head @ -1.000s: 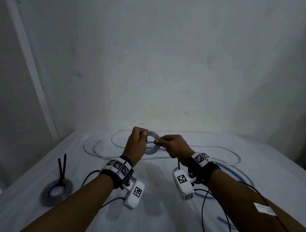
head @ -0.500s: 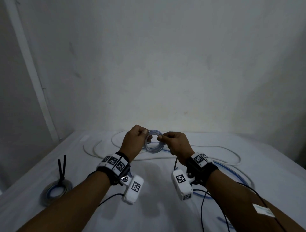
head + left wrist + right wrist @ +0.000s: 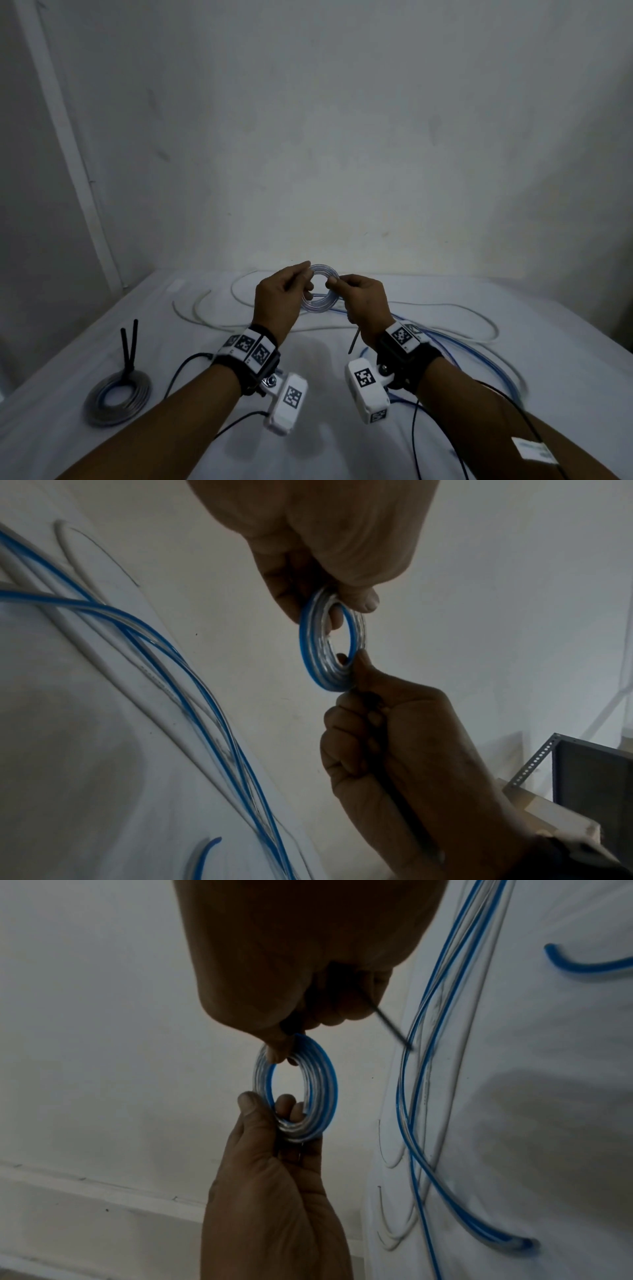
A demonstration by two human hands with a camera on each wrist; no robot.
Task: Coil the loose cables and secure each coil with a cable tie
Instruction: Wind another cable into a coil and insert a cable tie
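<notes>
both hands hold the small blue-and-clear coil [image 3: 320,289] up at mid-frame, the left hand [image 3: 279,301] pinching its left rim, the right hand [image 3: 364,301] pinching the right rim with a black cable tie [image 3: 353,341] tucked in its curled fingers. if either pinch eases, the springy turns could fan apart before the tie goes round. loose cables [image 3: 445,337] sprawl on the table [image 3: 548,342] below, and a tied coil [image 3: 116,399] sits lower left.

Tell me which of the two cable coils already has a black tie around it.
The grey coil lying on the table at the far left: black tie ends stand up from it. The small clear-blue coil held between both hands shows no closed tie yet.
</notes>
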